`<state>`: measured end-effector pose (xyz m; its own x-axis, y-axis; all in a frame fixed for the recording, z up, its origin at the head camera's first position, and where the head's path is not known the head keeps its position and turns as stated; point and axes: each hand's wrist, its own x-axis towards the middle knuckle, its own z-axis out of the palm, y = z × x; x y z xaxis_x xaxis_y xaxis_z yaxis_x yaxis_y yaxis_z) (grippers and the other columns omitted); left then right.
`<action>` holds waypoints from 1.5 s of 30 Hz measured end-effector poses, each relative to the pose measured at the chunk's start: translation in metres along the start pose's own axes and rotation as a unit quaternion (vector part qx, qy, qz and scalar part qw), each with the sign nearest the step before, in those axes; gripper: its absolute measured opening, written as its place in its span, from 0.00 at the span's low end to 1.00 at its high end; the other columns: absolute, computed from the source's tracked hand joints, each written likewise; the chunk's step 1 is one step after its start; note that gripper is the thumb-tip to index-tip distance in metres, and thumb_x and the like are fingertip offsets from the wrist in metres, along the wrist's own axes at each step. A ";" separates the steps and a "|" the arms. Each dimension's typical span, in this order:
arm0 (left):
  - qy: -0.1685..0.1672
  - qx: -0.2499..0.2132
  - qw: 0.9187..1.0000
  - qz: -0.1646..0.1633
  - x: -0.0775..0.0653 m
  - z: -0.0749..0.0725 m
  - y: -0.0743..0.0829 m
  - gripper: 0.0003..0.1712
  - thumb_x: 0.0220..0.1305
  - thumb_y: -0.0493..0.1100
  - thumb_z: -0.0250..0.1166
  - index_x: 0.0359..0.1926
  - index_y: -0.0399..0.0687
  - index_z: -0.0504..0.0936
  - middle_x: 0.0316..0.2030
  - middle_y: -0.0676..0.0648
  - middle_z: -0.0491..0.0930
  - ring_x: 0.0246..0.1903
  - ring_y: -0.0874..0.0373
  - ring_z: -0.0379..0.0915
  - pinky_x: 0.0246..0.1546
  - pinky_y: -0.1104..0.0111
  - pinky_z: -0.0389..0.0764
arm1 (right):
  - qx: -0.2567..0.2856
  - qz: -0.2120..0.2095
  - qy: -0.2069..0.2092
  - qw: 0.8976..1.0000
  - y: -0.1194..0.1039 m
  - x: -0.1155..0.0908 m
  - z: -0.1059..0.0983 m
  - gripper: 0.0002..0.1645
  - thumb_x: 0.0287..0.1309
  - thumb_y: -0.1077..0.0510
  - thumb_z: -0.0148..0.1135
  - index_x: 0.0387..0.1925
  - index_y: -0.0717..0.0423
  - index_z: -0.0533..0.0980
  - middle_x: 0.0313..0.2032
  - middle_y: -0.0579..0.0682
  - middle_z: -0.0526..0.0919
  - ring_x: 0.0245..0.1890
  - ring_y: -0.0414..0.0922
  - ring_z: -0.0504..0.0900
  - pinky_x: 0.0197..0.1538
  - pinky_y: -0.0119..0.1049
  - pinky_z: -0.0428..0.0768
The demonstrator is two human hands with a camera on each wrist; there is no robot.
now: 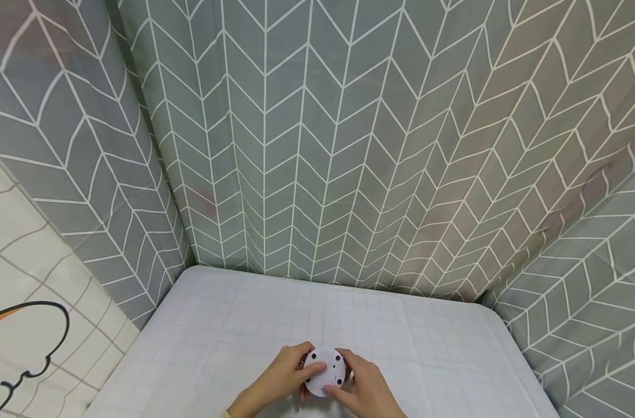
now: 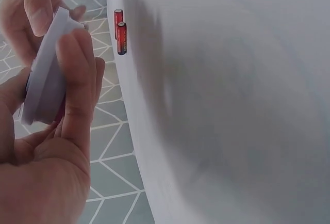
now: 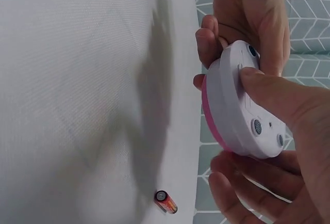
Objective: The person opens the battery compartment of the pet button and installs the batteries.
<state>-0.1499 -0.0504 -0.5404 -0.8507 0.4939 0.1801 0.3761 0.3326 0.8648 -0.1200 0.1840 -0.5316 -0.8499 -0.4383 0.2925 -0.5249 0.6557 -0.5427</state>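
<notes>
Both hands hold a round white device with a grid of small holes and dark round feet on its upward face. The left hand grips its left side, thumb lying across the face. On the other side, the right hand holds the edge, its thumb pressed on the face near the rim. In the right wrist view that thumb touches a small tab or seam on the white device, whose far side shows a pink band. Two red and black batteries lie on the table, apart from the hands.
A white cloth with faint grid lines covers the table. Grey curtains with a white zigzag pattern hang behind and at the sides. A pale checked cloth with a cartoon outline hangs at the left.
</notes>
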 end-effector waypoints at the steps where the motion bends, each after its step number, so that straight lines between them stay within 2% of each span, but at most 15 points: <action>1: 0.003 0.002 1.000 -0.003 0.000 0.000 0.000 0.15 0.74 0.54 0.68 0.42 0.48 0.81 0.27 0.59 0.85 0.20 0.74 0.76 0.28 0.77 0.77 | -0.003 -0.002 0.006 1.000 -0.001 0.000 0.000 0.39 0.62 0.36 0.74 0.62 0.57 0.77 0.48 0.46 0.87 0.35 0.29 0.76 0.34 0.26 0.78; 3: 0.006 -0.004 1.000 -0.011 0.000 0.001 -0.001 0.15 0.73 0.55 0.68 0.41 0.48 0.82 0.25 0.59 0.85 0.20 0.74 0.76 0.29 0.77 0.77 | -0.018 -0.007 0.019 1.000 -0.002 -0.001 0.001 0.41 0.60 0.36 0.75 0.63 0.58 0.77 0.50 0.46 0.86 0.36 0.30 0.75 0.36 0.27 0.78; 6: -0.001 -0.048 0.998 -0.039 0.000 0.002 -0.002 0.16 0.73 0.54 0.68 0.41 0.46 0.82 0.22 0.58 0.85 0.16 0.72 0.77 0.22 0.74 0.80 | -0.042 -0.017 0.040 0.998 -0.005 -0.002 0.002 0.44 0.58 0.35 0.77 0.65 0.58 0.76 0.51 0.45 0.85 0.37 0.31 0.76 0.38 0.28 0.79; 10: -0.014 -0.123 0.989 -0.084 -0.001 0.004 -0.002 0.16 0.74 0.52 0.68 0.41 0.43 0.80 0.17 0.52 0.84 0.09 0.64 0.78 0.13 0.63 0.82 | -0.054 -0.031 0.066 0.996 -0.007 -0.003 0.003 0.43 0.56 0.37 0.79 0.64 0.56 0.77 0.50 0.43 0.86 0.36 0.32 0.78 0.37 0.27 0.80; 13: -0.016 -0.145 0.985 -0.096 -0.001 0.004 -0.002 0.17 0.75 0.52 0.68 0.41 0.41 0.80 0.17 0.49 0.84 0.09 0.61 0.78 0.13 0.56 0.83 | -0.054 -0.045 0.087 0.994 -0.008 -0.003 0.004 0.41 0.55 0.40 0.81 0.63 0.56 0.77 0.49 0.44 0.86 0.36 0.33 0.79 0.36 0.28 0.81; 15: -0.015 -0.152 0.983 -0.101 -0.001 0.004 -0.002 0.17 0.75 0.52 0.68 0.42 0.40 0.80 0.17 0.48 0.84 0.09 0.60 0.78 0.13 0.56 0.83 | -0.053 -0.056 0.098 0.992 -0.008 -0.003 0.005 0.40 0.55 0.42 0.82 0.62 0.56 0.78 0.49 0.44 0.87 0.35 0.34 0.80 0.35 0.28 0.82; 18: -0.014 -0.155 0.982 -0.108 -0.001 0.004 -0.002 0.18 0.74 0.52 0.68 0.41 0.40 0.80 0.17 0.48 0.84 0.10 0.60 0.79 0.14 0.63 0.82 | -0.052 -0.070 0.108 0.990 -0.008 -0.004 0.006 0.39 0.54 0.44 0.83 0.61 0.57 0.78 0.50 0.46 0.87 0.35 0.33 0.80 0.35 0.29 0.82; 23: -0.012 -0.169 0.979 -0.118 -0.001 0.005 -0.001 0.18 0.74 0.51 0.68 0.41 0.40 0.79 0.17 0.46 0.85 0.12 0.57 0.82 0.16 0.71 0.81 | -0.055 -0.073 0.103 0.990 -0.009 -0.004 0.005 0.40 0.52 0.43 0.84 0.61 0.57 0.78 0.52 0.45 0.87 0.36 0.31 0.79 0.36 0.25 0.80; 28: -0.011 -0.161 0.979 -0.124 -0.001 0.006 0.000 0.18 0.75 0.51 0.68 0.40 0.39 0.79 0.16 0.46 0.85 0.12 0.56 0.83 0.17 0.72 0.80 | -0.049 -0.063 0.086 0.993 -0.011 -0.004 0.004 0.41 0.53 0.42 0.83 0.62 0.58 0.78 0.54 0.49 0.87 0.39 0.34 0.83 0.39 0.27 0.84; 31: -0.009 -0.148 0.980 -0.131 -0.002 0.006 0.001 0.18 0.74 0.52 0.68 0.39 0.39 0.79 0.15 0.47 0.84 0.11 0.56 0.82 0.16 0.74 0.78 | -0.065 -0.072 0.076 0.992 -0.013 -0.004 0.002 0.38 0.55 0.42 0.82 0.60 0.58 0.79 0.56 0.54 0.87 0.44 0.40 0.89 0.43 0.32 0.88; 36: -0.011 -0.155 0.978 -0.137 -0.002 0.007 0.002 0.17 0.73 0.50 0.69 0.35 0.40 0.79 0.13 0.45 0.83 0.10 0.56 0.81 0.15 0.75 0.77 | -0.092 -0.087 0.058 0.990 -0.014 -0.002 -0.001 0.33 0.55 0.44 0.81 0.56 0.57 0.82 0.58 0.57 0.87 0.47 0.47 0.91 0.46 0.42 0.91; 42: -0.011 -0.163 0.977 -0.134 -0.003 0.010 0.002 0.17 0.73 0.49 0.69 0.34 0.40 0.79 0.12 0.44 0.82 0.09 0.57 0.80 0.13 0.75 0.76 | -0.112 -0.089 0.033 0.989 -0.016 -0.001 -0.003 0.28 0.59 0.44 0.78 0.52 0.57 0.84 0.56 0.57 0.89 0.49 0.50 0.91 0.43 0.42 0.91; 45: -0.012 -0.163 0.978 -0.131 -0.004 0.011 0.001 0.17 0.72 0.49 0.69 0.32 0.40 0.78 0.11 0.43 0.82 0.08 0.58 0.79 0.13 0.75 0.75 | -0.118 -0.111 0.033 0.986 -0.016 -0.001 -0.004 0.25 0.57 0.45 0.79 0.49 0.56 0.85 0.55 0.58 0.89 0.46 0.49 0.92 0.39 0.39 0.90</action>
<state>-0.1421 -0.0432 -0.5449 -0.8921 0.4456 -0.0749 0.0068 0.1790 0.9838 -0.1105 0.1760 -0.5201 -0.7093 -0.5523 0.4380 -0.6886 0.6758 -0.2629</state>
